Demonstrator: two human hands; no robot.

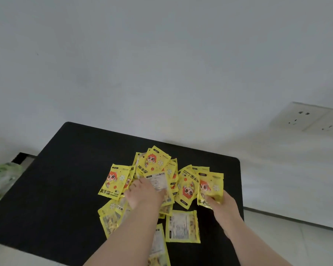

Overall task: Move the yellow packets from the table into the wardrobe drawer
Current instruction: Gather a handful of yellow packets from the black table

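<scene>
Now, yellow hand-warmer packets [154, 163]: heaped in a loose, overlapping pile on the right half of the table, some showing a red-haired cartoon figure, others turned to their printed backs.
Black table [65, 169]: dark, matte top with rounded corners, its far edge against the wall.
Left hand [142, 194]: laid palm down on the middle of the pile, fingers spread in among the packets; some fingertips are tucked under a label-side packet [158, 181], and I cannot tell whether they grip it.
Right hand [223, 204]: at the right edge of the pile, thumb on top and fingers beneath, pinching the lower corner of a cartoon-face packet [210, 186], which stands tilted up off the table.
Back-side packet [183, 226]: lies flat between the two forearms, just beside the heap.
Near packets: more packets run under the left forearm toward the table's near edge.
Wall [161, 54]: plain white.
Socket plates [311, 118]: two, side by side on the wall at the right.
Green-and-white bag [0, 177]: on the floor left of the table, blurred.
Floor [296, 246]: pale tiles to the right.
</scene>
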